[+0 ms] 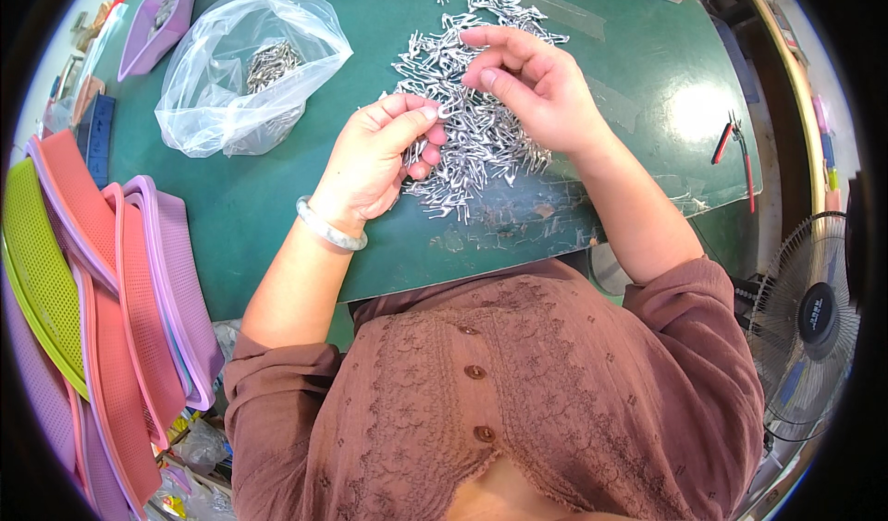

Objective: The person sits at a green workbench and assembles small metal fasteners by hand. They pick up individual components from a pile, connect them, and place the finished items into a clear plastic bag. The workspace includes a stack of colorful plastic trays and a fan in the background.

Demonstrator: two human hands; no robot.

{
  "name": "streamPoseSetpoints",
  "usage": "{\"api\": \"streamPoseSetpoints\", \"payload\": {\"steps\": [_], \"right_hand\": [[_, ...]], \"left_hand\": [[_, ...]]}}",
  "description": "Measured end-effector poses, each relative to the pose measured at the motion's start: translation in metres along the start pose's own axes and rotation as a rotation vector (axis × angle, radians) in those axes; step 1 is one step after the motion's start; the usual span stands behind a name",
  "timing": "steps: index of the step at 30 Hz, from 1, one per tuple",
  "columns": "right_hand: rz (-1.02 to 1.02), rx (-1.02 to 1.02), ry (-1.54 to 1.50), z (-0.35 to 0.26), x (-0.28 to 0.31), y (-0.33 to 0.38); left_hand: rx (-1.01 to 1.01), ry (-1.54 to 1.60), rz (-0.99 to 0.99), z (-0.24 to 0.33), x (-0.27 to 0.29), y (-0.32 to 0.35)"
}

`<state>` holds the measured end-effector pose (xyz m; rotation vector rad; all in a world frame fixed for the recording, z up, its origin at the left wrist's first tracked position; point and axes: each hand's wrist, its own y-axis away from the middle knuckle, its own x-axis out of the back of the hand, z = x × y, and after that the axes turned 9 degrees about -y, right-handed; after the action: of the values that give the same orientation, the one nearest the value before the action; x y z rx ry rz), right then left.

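Observation:
A heap of small silver metal pieces (486,137), many of them forked or U-shaped, lies on the green tabletop. At the heap's left side my left hand (379,147) is closed, pinching one small U-shaped metal piece (445,110) between thumb and fingertips. More pieces show by its curled lower fingers; whether they are in the palm or on the heap I cannot tell. Above the heap's right part hovers my right hand (541,86), its fingers loosely bent and the index apart from the thumb. No piece is visible in it.
A clear plastic bag (203,86) with metal pieces inside stands left of the heap, near a purple bin (157,22). Stacked pink, green and purple baskets (129,308) crowd the left. Pliers (740,147) lie at the right edge; a fan (805,322) stands beyond.

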<state>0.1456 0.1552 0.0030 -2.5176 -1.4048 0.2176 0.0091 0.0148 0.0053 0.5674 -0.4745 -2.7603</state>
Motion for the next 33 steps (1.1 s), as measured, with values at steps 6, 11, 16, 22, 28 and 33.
{"api": "streamPoseSetpoints", "payload": {"steps": [6,11,16,22,28,33], "right_hand": [[-0.229,0.078,0.494,-0.001,0.021,-0.004],[-0.35,0.182,0.701,-0.01,0.02,-0.005],[-0.358,0.107,0.701,-0.007,0.022,-0.004],[-0.367,0.176,0.695,-0.008,0.021,-0.004],[-0.299,0.202,0.734,-0.008,0.018,-0.004],[-0.158,0.066,0.408,-0.012,0.016,-0.003]], "left_hand": [[-0.049,0.134,-0.065,-0.001,0.009,-0.002],[-0.124,0.339,-0.232,-0.006,0.021,-0.007],[-0.134,0.388,-0.258,-0.004,0.021,-0.007],[-0.075,0.309,-0.182,-0.003,0.015,-0.006],[-0.047,0.209,-0.205,-0.005,0.018,-0.006],[0.009,0.17,-0.085,0.003,0.007,-0.001]]}}
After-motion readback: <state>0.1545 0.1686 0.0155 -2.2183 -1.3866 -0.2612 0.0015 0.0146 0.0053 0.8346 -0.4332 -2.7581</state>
